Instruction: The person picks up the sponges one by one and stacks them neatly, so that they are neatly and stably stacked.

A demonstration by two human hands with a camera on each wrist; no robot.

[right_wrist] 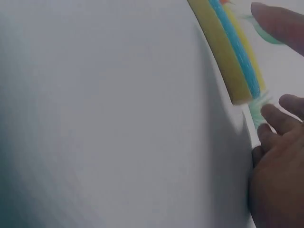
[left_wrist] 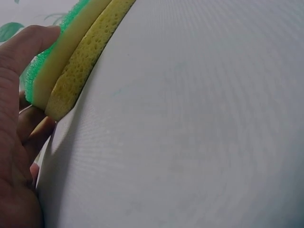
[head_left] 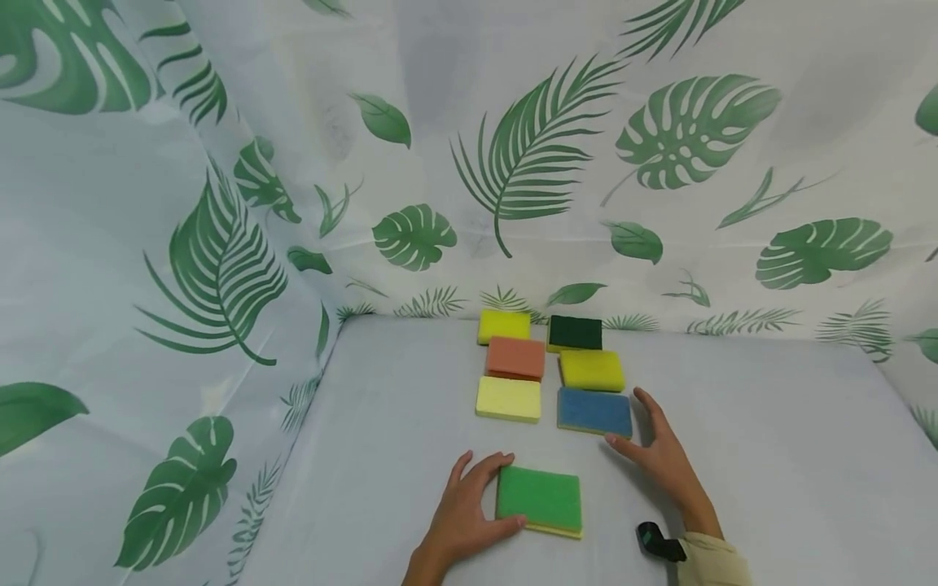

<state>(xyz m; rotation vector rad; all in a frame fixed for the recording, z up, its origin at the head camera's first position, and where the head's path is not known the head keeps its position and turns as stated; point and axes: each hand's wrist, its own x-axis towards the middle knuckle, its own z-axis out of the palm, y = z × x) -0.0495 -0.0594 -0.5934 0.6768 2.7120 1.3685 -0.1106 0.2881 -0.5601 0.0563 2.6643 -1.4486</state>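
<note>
My left hand [head_left: 462,514] grips the left end of a green-topped sponge [head_left: 539,495], thumb at its near edge and a finger at its far corner. In the left wrist view this sponge [left_wrist: 71,64] shows a rough green face above two yellowish layers, the lower one full of pores. My right hand [head_left: 665,464] is beside the right end of a blue-topped sponge [head_left: 593,409], its thumb and fingers spread apart. From the right wrist, the blue-topped sponge [right_wrist: 228,52] has a yellow underside, and a gap separates its end from the fingers.
Behind the blue sponge lie a yellow sponge [head_left: 592,370] and a dark green one [head_left: 575,332]. To their left are a pale yellow [head_left: 509,398], an orange-red [head_left: 516,356] and a bright yellow sponge [head_left: 504,325]. Leaf-print cloth [head_left: 513,268] rises behind the white table [head_left: 381,456].
</note>
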